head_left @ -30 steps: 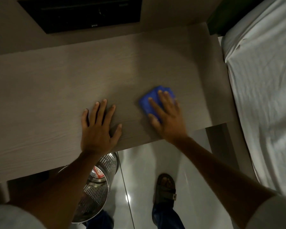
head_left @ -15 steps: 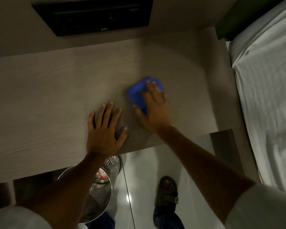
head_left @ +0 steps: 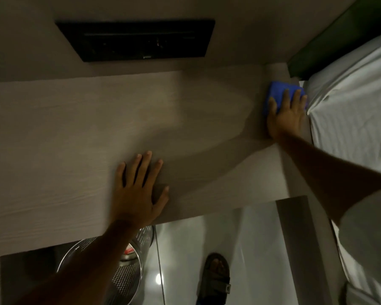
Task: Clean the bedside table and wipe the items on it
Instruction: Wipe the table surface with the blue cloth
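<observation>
The bedside table [head_left: 75,133] is a long pale wood-grain top with nothing standing on it. A folded blue cloth [head_left: 277,93] lies at its far right end, against the bed. My right hand [head_left: 285,115] presses flat on the cloth, fingers spread over it, and hides its near half. My left hand [head_left: 139,190] rests palm down on the table near its front edge, fingers apart, holding nothing.
A bed with a white sheet [head_left: 350,119] and a dark green headboard [head_left: 343,34] borders the table on the right. A black panel [head_left: 139,40] is set in the wall behind. Under the table stands a perforated metal bin [head_left: 119,274]. My sandalled foot [head_left: 216,278] is on glossy floor.
My right hand has slid the blue cloth from the table's middle to its far right end, beside the bed. My left hand has stayed flat on the table.
</observation>
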Demonstrator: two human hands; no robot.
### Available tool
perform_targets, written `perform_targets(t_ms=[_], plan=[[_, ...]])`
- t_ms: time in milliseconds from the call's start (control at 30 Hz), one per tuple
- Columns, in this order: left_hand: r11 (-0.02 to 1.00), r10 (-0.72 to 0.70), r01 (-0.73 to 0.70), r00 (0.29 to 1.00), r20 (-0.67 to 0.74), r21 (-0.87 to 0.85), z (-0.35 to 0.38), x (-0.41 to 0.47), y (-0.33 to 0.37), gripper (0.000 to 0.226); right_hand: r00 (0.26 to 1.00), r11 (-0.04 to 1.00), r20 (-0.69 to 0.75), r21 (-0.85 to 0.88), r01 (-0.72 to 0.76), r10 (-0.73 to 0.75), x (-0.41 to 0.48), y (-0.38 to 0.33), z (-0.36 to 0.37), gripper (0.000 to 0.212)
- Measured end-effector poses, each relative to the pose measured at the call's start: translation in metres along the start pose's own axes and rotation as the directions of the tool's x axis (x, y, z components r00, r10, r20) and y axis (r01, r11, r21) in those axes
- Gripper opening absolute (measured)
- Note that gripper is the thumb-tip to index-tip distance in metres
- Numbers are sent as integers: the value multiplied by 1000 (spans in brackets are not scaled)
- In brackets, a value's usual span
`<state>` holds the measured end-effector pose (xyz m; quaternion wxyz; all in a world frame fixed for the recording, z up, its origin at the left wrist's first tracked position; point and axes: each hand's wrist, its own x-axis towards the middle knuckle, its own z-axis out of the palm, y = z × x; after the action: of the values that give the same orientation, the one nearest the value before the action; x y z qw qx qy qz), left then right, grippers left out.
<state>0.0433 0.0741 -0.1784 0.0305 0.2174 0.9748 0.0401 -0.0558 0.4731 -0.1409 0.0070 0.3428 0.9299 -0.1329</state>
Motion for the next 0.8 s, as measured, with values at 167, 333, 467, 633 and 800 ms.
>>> perform_targets(t_ms=[167,333,467,633,800], plan=[[999,7,-9,999,-48,-36,2,-2,8,69,995,999,87,-4,-42,42,45,-38,-5,62],[997,-5,7,999,33,-76,-3,-12,1,71,977,986,154,-51,156,-147,9,-78,12,63],[996,-38,42,998,49,-85,-5,-34,-9,70,922,929,141,-32,368,-361,-70,-105,44,63],[994,-5,8,1000,27,-113,-10,-8,-1,68,901,910,167,-39,412,-400,-104,-103,54,65],[967,-12,2,999,-40,-255,-19,-6,-14,57,839,857,226,-31,515,-496,-161,-122,63,65]])
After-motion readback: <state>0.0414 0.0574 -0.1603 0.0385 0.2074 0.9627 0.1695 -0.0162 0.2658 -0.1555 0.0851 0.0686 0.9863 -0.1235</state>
